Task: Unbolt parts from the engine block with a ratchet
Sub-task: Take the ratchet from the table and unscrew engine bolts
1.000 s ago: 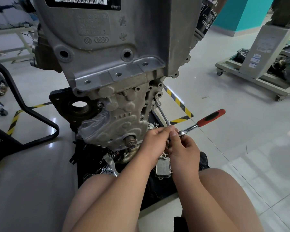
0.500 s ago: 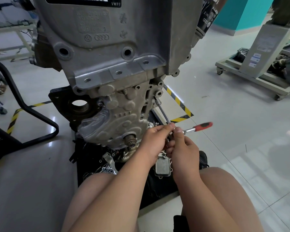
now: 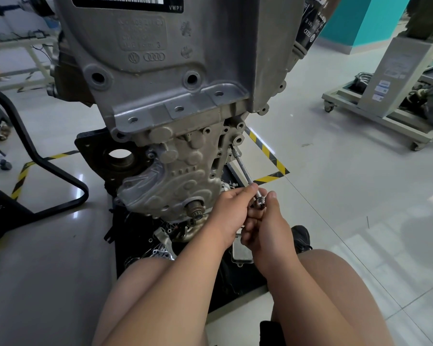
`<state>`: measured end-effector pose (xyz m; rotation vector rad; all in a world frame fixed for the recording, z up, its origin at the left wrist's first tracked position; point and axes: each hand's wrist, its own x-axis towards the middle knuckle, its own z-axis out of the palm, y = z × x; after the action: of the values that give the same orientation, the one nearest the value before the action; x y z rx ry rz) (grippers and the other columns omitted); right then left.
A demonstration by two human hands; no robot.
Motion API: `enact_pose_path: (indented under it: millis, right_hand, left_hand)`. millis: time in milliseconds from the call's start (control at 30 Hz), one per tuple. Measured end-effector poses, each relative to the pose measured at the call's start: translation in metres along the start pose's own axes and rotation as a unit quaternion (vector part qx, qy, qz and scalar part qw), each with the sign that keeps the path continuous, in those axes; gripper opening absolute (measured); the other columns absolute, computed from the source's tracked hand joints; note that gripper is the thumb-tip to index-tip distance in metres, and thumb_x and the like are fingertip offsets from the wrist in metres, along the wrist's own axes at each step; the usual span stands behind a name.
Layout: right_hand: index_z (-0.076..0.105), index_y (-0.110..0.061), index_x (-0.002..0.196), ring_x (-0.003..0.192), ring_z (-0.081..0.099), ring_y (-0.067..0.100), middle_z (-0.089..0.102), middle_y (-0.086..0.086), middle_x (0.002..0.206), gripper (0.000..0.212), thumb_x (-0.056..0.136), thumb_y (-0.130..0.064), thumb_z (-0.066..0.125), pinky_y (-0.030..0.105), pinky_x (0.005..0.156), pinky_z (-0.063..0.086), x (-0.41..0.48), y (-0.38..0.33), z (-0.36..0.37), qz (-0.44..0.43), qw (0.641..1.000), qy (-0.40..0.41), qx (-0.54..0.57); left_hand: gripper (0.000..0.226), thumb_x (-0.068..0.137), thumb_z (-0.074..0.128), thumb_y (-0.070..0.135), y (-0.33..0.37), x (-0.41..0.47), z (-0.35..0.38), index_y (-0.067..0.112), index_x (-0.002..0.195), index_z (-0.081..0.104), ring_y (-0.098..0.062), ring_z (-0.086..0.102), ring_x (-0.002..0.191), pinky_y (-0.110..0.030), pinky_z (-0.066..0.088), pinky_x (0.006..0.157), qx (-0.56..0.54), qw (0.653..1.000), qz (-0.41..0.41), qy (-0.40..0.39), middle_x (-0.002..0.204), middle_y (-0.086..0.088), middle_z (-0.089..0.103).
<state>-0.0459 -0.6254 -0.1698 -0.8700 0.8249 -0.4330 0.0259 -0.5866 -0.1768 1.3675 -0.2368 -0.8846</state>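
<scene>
Gripping the small chrome-headed ratchet (image 3: 260, 203) with both hands, we are working at the lower right corner of the big grey cast-aluminium engine block (image 3: 173, 91). The ratchet is sitting just above our knuckles. Its slim silver extension bar (image 3: 243, 168) is running up and to the left to a bolt boss on the block's right edge, where its tip is meeting the casting.

Our left hand (image 3: 230, 213) is pinching the lower end of the extension bar between thumb and curled fingers. Our right hand (image 3: 270, 233) is curling its fingers round the ratchet from below, thumb raised beside the head; the handle is hiding behind that hand.

Just left of our hands, a splined steel shaft stub (image 3: 194, 211) is sticking out of the ribbed silver-grey front cover (image 3: 175, 178). A flat silver rectangular plate (image 3: 240, 253) is lying below our wrists on the black mat (image 3: 121, 228) under the engine.

Yellow-and-black striped floor tape (image 3: 275, 163) is running past the block's right side. A black tubular chair frame (image 3: 43, 158) is standing to the left, and a pale grey wheeled stand (image 3: 395, 78) is sitting well apart on the right.
</scene>
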Motion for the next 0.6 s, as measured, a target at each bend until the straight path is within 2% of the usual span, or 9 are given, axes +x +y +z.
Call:
enact_pose_path:
  millis: [67,100,200,267,333,400,467,600]
  right_hand:
    - [0.074,-0.048,0.069,0.037,0.041,0.009,0.051,-0.004,0.049,0.047,0.1,-0.053,0.039,0.023,0.042,0.037,0.001,0.001,-0.002,-0.019,0.999,0.004,-0.032]
    - [0.074,-0.046,0.065,0.037,0.042,0.009,0.051,-0.004,0.048,0.049,0.099,-0.054,0.039,0.025,0.044,0.038,0.001,0.001,-0.002,-0.026,0.998,0.01,-0.056]
    - [0.067,-0.02,0.05,0.04,0.043,0.01,0.049,-0.002,0.046,0.06,0.096,-0.054,0.047,0.025,0.047,0.038,0.001,0.005,-0.005,-0.053,0.994,0.03,-0.094]
    - [0.061,-0.016,0.058,0.044,0.043,0.011,0.05,-0.001,0.049,0.049,0.095,-0.048,0.055,0.025,0.048,0.038,0.001,0.007,-0.007,-0.091,0.992,0.036,-0.082]
    - [0.058,-0.016,0.064,0.048,0.047,0.009,0.054,-0.007,0.052,0.039,0.094,-0.04,0.06,0.025,0.053,0.04,0.002,0.01,-0.009,-0.136,0.984,0.046,-0.106]
    - [0.057,-0.02,0.068,0.05,0.051,0.001,0.058,-0.013,0.053,0.03,0.093,-0.034,0.064,0.017,0.052,0.042,0.003,0.011,-0.01,-0.185,0.97,0.06,-0.145]
    - [0.056,-0.019,0.071,0.049,0.05,-0.003,0.057,-0.019,0.054,0.026,0.091,-0.032,0.066,0.01,0.048,0.039,0.004,0.011,-0.01,-0.214,0.96,0.068,-0.168]
    - [0.058,-0.018,0.073,0.051,0.053,-0.004,0.06,-0.019,0.057,0.026,0.093,-0.033,0.064,0.008,0.048,0.039,0.004,0.012,-0.009,-0.221,0.957,0.07,-0.173]
  left_hand:
    - [0.03,0.095,0.055,0.037,0.0,-0.001,0.001,0.017,0.084,0.075,-0.02,0.046,0.049,-0.02,0.031,0.047,-0.003,1.0,0.003,0.003,0.074,-0.022,0.065]
    - [0.03,0.095,0.056,0.037,0.0,-0.001,0.001,0.016,0.083,0.074,-0.019,0.046,0.048,-0.018,0.032,0.045,-0.008,1.0,0.005,0.006,0.076,-0.024,0.065]
    - [0.032,0.094,0.059,0.035,0.0,0.001,0.002,0.019,0.069,0.072,-0.01,0.044,0.038,-0.015,0.035,0.04,-0.014,1.0,0.007,0.016,0.056,0.001,0.057]
    - [0.033,0.092,0.062,0.036,-0.001,0.002,0.003,0.021,0.066,0.073,-0.012,0.046,0.044,-0.017,0.037,0.044,-0.002,1.0,0.012,0.026,0.058,0.001,0.055]
    - [0.031,0.093,0.061,0.035,-0.001,0.001,0.003,0.024,0.068,0.076,-0.016,0.049,0.058,-0.022,0.04,0.051,0.005,0.999,0.019,0.029,0.065,-0.002,0.061]
    - [0.032,0.093,0.06,0.034,-0.001,0.001,0.003,0.026,0.068,0.077,-0.016,0.049,0.063,-0.024,0.041,0.055,0.008,0.999,0.022,0.027,0.065,0.003,0.065]
    - [0.033,0.094,0.059,0.033,0.0,0.001,0.002,0.025,0.068,0.077,-0.014,0.047,0.061,-0.024,0.039,0.057,0.007,1.0,0.02,0.022,0.062,0.007,0.063]
    - [0.031,0.093,0.061,0.034,0.001,0.001,0.0,0.023,0.068,0.077,-0.006,0.046,0.048,-0.018,0.038,0.048,0.016,0.999,0.015,0.028,0.062,0.007,0.064]
